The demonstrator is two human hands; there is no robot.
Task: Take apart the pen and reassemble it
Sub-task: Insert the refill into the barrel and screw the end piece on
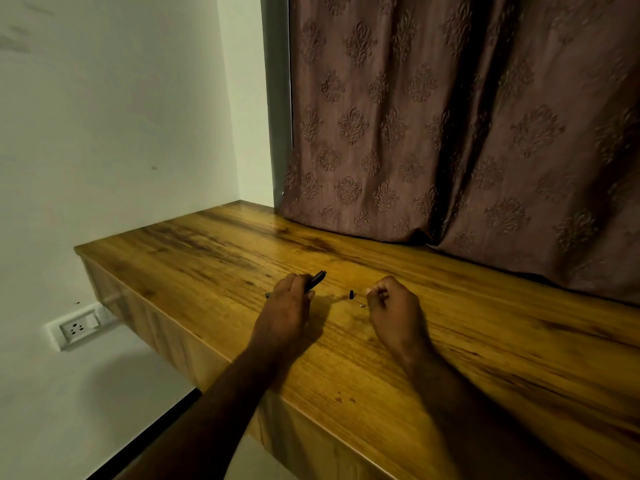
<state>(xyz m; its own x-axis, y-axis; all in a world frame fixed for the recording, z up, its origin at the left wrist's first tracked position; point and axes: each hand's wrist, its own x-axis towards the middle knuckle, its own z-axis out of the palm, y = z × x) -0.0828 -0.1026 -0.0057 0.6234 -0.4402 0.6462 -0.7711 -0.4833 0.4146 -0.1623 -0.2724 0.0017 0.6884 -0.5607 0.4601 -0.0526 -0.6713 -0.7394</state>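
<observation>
My left hand [289, 303] rests on the wooden table [485, 341] and grips a dark pen barrel [317, 279], whose end sticks out past the fingers toward the upper right. A thin dark tip shows at the hand's left side. My right hand [393, 303] lies a little to the right with its fingers curled and pinched together; whether something small sits between them I cannot tell. Between the hands a small black pen piece [351, 294] lies on the wood, and a tiny pale piece [362, 305] lies beside the right thumb.
A patterned brown curtain [467, 133] hangs down onto the back of the table. A white wall [121, 116] stands at the left, with a wall socket [78, 329] below the table's left edge. The table's front edge runs diagonally under my forearms.
</observation>
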